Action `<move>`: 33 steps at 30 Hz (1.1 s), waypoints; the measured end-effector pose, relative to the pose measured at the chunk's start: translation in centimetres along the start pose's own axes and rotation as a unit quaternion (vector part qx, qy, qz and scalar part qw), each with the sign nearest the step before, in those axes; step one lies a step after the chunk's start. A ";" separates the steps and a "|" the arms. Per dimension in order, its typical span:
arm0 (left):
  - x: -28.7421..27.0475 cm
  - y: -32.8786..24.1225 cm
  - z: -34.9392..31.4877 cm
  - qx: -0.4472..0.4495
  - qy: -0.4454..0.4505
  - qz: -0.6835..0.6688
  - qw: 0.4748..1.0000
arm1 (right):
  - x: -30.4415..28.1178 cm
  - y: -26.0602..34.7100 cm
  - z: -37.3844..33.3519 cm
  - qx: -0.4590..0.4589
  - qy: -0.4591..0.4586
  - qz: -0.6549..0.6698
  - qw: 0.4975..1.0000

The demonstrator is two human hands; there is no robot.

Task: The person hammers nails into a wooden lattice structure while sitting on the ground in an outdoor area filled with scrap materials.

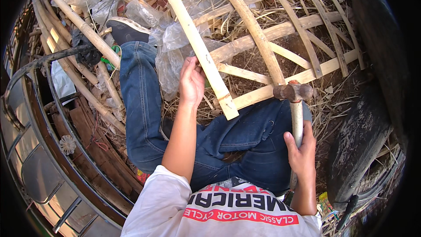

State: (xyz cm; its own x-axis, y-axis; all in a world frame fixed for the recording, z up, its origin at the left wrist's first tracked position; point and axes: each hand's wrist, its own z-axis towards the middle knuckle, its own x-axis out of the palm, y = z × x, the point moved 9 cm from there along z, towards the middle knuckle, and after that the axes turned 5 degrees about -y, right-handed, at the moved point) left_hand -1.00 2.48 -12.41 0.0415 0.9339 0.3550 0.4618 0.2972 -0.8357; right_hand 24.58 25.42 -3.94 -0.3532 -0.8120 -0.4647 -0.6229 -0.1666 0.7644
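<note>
My right hand (pixel 303 156) is wrapped round the pale handle of a hammer (pixel 297 120), held upright over my right thigh. The hammer's rusty metal head (pixel 291 92) is at the top, close to the lower edge of a bamboo lattice (pixel 258 48). My left hand (pixel 191 83) is at the left edge of the pale outer slat (pixel 217 83) of that lattice, with curled fingers drawn together against it. What those fingers hold, if anything, is hidden. Small dark marks show on the slat's face. Crossed bamboo strips make up the lattice, which spreads over my lap's far side.
To the left curves a black metal frame (pixel 48 61) with boards, and bamboo poles (pixel 83 26) lie beyond it. Clear plastic bags (pixel 173 39) and dry straw litter the ground. A dark tyre-like object (pixel 362 145) stands at the right. My jeans-clad legs (pixel 144 101) are folded in front.
</note>
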 end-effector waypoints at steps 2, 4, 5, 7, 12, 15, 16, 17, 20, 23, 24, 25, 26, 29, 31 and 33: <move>0.1 -0.5 0.0 0.027 0.004 0.056 0.998 | 0.0 -0.2 0.0 0.002 0.001 0.002 1.000; 0.1 -0.8 -0.1 0.033 0.005 0.074 0.997 | 0.0 -0.3 0.0 0.007 0.003 0.002 1.000; 0.1 -1.0 -0.2 0.037 0.004 0.083 0.996 | 0.0 -0.2 0.0 -0.009 -0.006 0.002 1.000; -0.5 -0.8 0.3 0.033 0.033 0.089 0.995 | 0.0 0.1 0.0 -0.040 -0.023 0.001 0.999; -1.2 -1.1 0.3 0.042 0.082 0.168 0.982 | 0.9 1.3 -0.8 0.005 -0.008 0.020 1.000; -2.2 -1.6 1.5 0.077 0.093 0.262 0.957 | 2.8 2.0 -0.6 0.020 0.004 0.076 0.997; -2.6 -1.9 1.8 0.091 0.093 0.301 0.945 | 3.5 2.5 -0.3 0.014 0.010 0.095 0.995; -2.2 -2.7 1.8 0.131 0.099 0.346 0.924 | 4.1 2.7 -0.1 0.012 0.014 0.101 0.995; -0.8 -4.8 1.5 0.226 0.115 0.455 0.854 | 4.6 2.8 0.2 -0.009 0.005 0.104 0.994; 0.2 -5.9 1.4 0.267 0.124 0.507 0.810 | 4.3 1.4 0.2 0.005 -0.003 0.129 0.992; 0.4 -6.1 1.4 0.277 0.131 0.513 0.802 | 4.3 0.6 0.3 0.026 -0.001 0.146 0.989; 0.6 -6.2 1.3 0.288 0.138 0.519 0.793 | 4.2 0.0 0.3 0.046 0.001 0.163 0.986; 0.8 -6.5 1.3 0.299 0.144 0.526 0.783 | 4.1 0.0 0.3 0.068 -0.004 0.182 0.981; 1.4 -6.6 1.7 0.291 0.174 0.531 0.776 | 3.8 0.5 0.2 0.107 -0.017 0.224 0.969; 1.5 -6.7 2.2 0.284 0.200 0.525 0.777 | 3.8 0.4 0.0 0.095 -0.023 0.231 0.968; 1.6 -6.7 2.7 0.280 0.225 0.506 0.784 | 4.1 0.2 0.1 0.060 -0.024 0.218 0.974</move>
State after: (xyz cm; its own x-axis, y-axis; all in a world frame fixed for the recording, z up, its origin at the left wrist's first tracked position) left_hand -6.43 2.49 -7.40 0.5027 0.6206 -0.6017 -0.4650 -0.3926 -0.7935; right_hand 22.94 22.12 -5.78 -0.6332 -0.7630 -0.1298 -0.4815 0.2571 0.8379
